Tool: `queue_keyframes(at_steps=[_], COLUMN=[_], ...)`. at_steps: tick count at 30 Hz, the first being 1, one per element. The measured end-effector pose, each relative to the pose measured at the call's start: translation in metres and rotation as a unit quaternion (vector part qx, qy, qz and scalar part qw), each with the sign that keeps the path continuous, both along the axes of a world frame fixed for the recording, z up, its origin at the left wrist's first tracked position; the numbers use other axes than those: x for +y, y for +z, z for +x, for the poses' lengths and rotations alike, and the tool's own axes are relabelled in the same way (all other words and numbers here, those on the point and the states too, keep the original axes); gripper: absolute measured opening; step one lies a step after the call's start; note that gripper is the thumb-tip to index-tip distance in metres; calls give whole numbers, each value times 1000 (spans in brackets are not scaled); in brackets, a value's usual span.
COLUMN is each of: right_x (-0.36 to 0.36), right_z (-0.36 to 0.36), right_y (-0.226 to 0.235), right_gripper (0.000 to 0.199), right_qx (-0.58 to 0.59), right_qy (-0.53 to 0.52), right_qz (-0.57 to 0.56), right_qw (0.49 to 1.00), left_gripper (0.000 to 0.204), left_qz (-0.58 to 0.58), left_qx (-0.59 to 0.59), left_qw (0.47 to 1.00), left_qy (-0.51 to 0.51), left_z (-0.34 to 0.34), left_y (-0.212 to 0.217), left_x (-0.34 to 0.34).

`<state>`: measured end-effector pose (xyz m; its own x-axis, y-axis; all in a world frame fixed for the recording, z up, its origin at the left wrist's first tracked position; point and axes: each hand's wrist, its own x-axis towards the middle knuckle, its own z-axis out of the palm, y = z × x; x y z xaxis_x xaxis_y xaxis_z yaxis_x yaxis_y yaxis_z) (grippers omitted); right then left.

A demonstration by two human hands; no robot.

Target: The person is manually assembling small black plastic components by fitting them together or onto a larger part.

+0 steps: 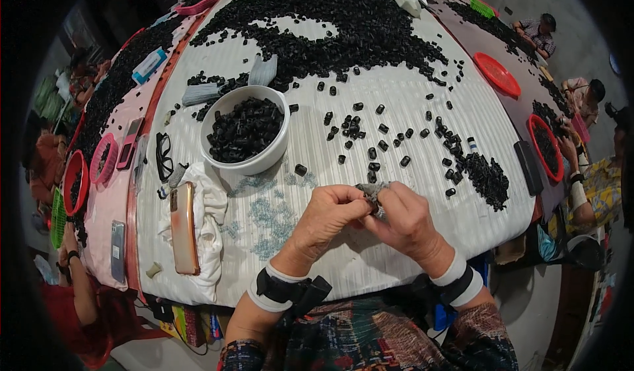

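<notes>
My left hand (330, 216) and my right hand (407, 217) meet above the table's near edge, fingers pinched together. Between them is a small crumpled grey piece (374, 190) that looks like cloth; whether a black part sits inside it is hidden by my fingers. Just beyond lie loose small black plastic parts (373, 166). Left of my hands, small clear bluish bits (267, 222) are scattered on the cover. A white bowl (285, 136) filled with black parts stands farther left. To the right is a heap of thin black pieces (489, 181).
A large pile of black parts (356, 14) covers the far table. At left are a phone (185, 229) on a white cloth (210, 206), glasses (163, 156) and grey fabric pieces (263, 71). A black case (528, 168) lies right. People (584, 97) sit at neighbouring tables with red baskets (496, 75).
</notes>
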<state>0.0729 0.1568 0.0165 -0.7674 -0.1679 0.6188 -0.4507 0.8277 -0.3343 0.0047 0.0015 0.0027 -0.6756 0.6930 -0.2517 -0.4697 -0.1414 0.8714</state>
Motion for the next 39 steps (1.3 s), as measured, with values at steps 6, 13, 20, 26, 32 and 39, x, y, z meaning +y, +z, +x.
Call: queue_keyframes(at_steps=[6, 13, 20, 26, 32, 39], right_x=[10, 10, 8, -27, -77, -23], right_z=[2, 0, -15, -68, -124, -125], right_y=[11, 15, 38, 60, 71, 42], right_gripper=[27, 16, 15, 13, 21, 19], right_qx=[-85, -171, -222, -208, -215, -193], right_qy=[33, 67, 30, 89, 182, 85], right_qz=[-172, -264, -341, -292, -335, -254], right_qw=[981, 947, 913, 929, 899, 944], left_gripper=[12, 15, 24, 20, 16, 18], left_qz=[16, 41, 86, 60, 102, 120], left_qx=[-22, -33, -94, -84, -100, -27], left_qw=[1000, 999, 992, 994, 989, 990], left_qy=[13, -13, 26, 29, 26, -66], left_z=[0, 0, -3, 0, 0, -1], left_y=[2, 1, -3, -8, -12, 12], left_x=[0, 1, 0, 1, 0, -9])
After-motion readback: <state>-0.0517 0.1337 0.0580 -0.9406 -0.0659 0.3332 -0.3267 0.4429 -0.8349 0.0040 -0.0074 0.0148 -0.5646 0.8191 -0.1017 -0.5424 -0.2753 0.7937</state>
